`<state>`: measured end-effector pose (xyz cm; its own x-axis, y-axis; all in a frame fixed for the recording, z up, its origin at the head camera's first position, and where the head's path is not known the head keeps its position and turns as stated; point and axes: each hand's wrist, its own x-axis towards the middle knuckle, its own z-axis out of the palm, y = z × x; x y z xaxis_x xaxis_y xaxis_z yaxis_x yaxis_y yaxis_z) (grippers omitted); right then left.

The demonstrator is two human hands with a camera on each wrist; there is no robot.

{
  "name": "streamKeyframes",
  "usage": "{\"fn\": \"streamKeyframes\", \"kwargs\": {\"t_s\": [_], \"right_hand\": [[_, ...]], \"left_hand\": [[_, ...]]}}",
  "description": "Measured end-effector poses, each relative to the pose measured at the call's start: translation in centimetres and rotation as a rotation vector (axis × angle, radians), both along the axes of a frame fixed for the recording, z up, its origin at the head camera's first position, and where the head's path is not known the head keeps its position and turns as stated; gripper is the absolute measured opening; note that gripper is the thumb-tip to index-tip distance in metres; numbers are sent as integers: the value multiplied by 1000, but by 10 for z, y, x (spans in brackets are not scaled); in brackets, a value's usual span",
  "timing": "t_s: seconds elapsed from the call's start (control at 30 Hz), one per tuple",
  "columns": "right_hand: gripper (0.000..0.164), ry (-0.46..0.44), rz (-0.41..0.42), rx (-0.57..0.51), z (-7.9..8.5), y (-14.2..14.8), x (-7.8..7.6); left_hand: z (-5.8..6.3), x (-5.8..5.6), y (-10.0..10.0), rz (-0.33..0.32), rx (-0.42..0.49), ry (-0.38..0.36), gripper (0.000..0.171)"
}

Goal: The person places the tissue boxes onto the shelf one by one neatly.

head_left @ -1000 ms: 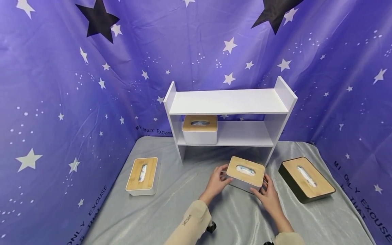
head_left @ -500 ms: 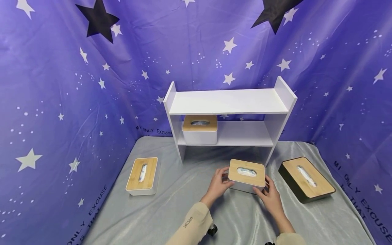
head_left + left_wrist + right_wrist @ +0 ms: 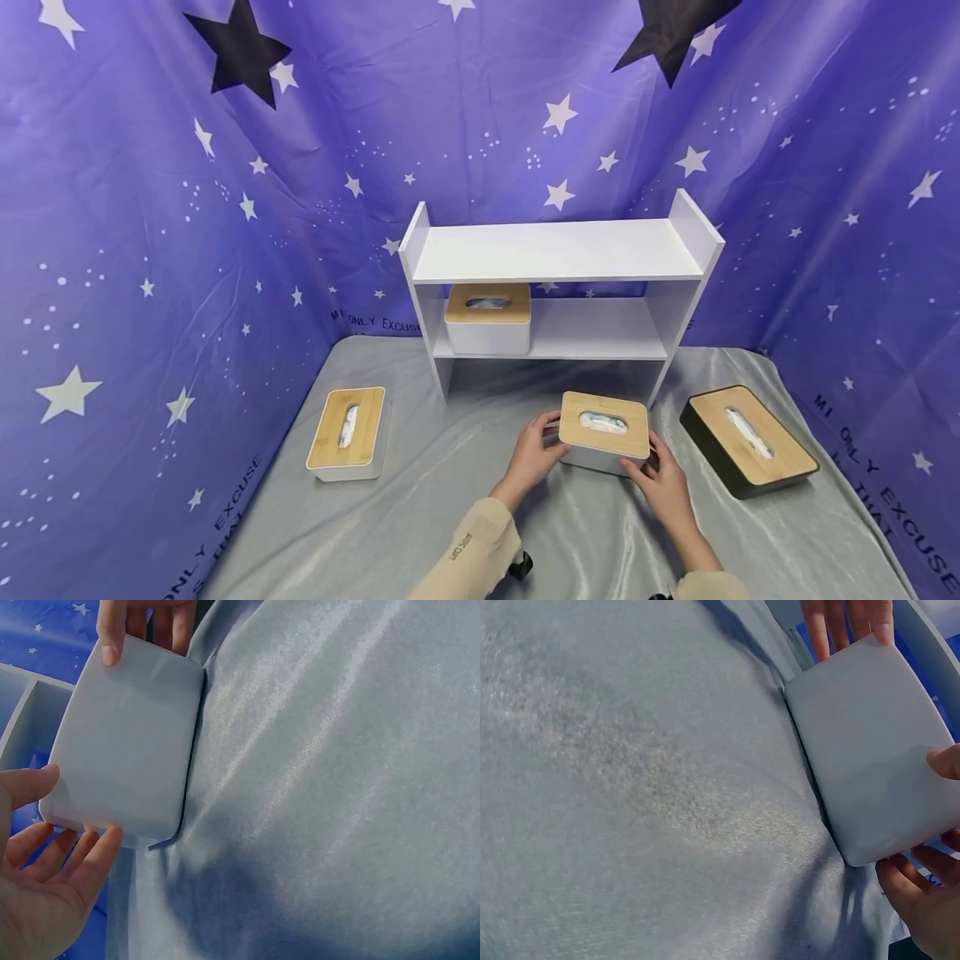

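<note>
A white tissue box [image 3: 603, 423] with a bamboo lid and oval slot stands in front of the shelf's right half. Its bottom edge appears to touch the grey cloth. My left hand [image 3: 531, 457] holds its left end, thumb at the front and fingers along the side. At the other end, my right hand [image 3: 663, 483] grips it the same way. The left wrist view shows the plain front wall of the tissue box [image 3: 127, 739] between the left hand [image 3: 56, 877] and the other hand's fingers. In the right wrist view the right hand [image 3: 926, 900] is partly cut off.
A white two-tier shelf [image 3: 555, 250] stands at the back. Another white tissue box [image 3: 489, 329] sits on its lower board, at the left. One more white tissue box [image 3: 348, 429] lies left on the cloth [image 3: 420, 517], and a dark green one [image 3: 750, 442] lies right.
The held tissue box has come down and slightly towards me, turning a little straighter to the shelf. Both hands moved with it; in the last half second they hardly moved.
</note>
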<state>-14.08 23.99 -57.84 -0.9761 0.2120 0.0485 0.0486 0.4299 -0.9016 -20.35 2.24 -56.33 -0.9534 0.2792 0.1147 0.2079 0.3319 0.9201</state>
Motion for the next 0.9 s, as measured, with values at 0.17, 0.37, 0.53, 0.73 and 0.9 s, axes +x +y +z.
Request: {"fn": "streamKeyframes", "kwargs": {"t_s": [0.17, 0.37, 0.53, 0.73, 0.9], "right_hand": [[77, 30, -7, -14, 4, -1, 1], [76, 57, -29, -5, 9, -1, 1], [75, 104, -48, -16, 14, -1, 2], [73, 179, -68, -40, 23, -2, 3], [72, 202, -103, -35, 32, -3, 3]], "left_hand": [[1, 1, 0, 10, 12, -15, 52], [7, 1, 1, 7, 53, -25, 52], [13, 3, 1, 8, 58, -20, 52], [25, 5, 0, -5, 89, 0, 54], [34, 5, -1, -21, 122, 28, 55]]}}
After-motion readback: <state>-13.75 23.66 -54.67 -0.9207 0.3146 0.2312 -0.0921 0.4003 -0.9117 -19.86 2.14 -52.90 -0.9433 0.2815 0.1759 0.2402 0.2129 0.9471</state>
